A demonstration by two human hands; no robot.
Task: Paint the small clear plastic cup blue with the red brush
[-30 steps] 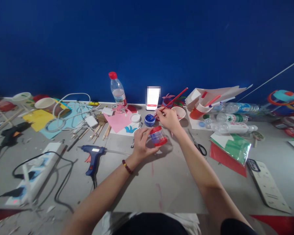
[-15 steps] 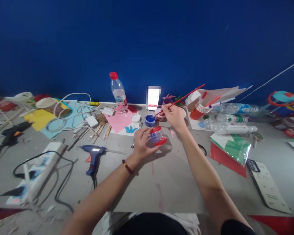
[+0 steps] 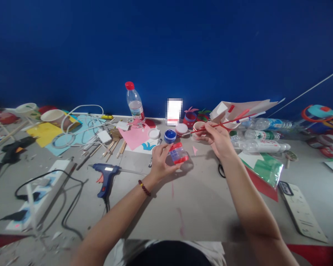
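Observation:
My left hand (image 3: 161, 162) grips a small clear plastic piece (image 3: 178, 153) with red bands, tilted just above the table. My right hand (image 3: 217, 137) pinches a red paintbrush (image 3: 233, 121), its tip pointing left beside a pink-topped jar (image 3: 181, 129). An open jar of blue paint (image 3: 170, 136) stands just beyond the plastic piece. Behind the brush is a white paper cup (image 3: 198, 130), partly hidden by my right hand. A white lid (image 3: 153, 133) lies left of the blue paint.
On the left are a blue glue gun (image 3: 107, 177), a power strip (image 3: 41, 195) and loose cables. A water bottle (image 3: 134, 103) stands at the back. Several plastic bottles (image 3: 266, 145) and a phone (image 3: 302, 210) lie on the right.
My right hand has moved right with the brush, whose tip has left the blue paint jar. My left hand stays nearly where it was, still holding the plastic piece.

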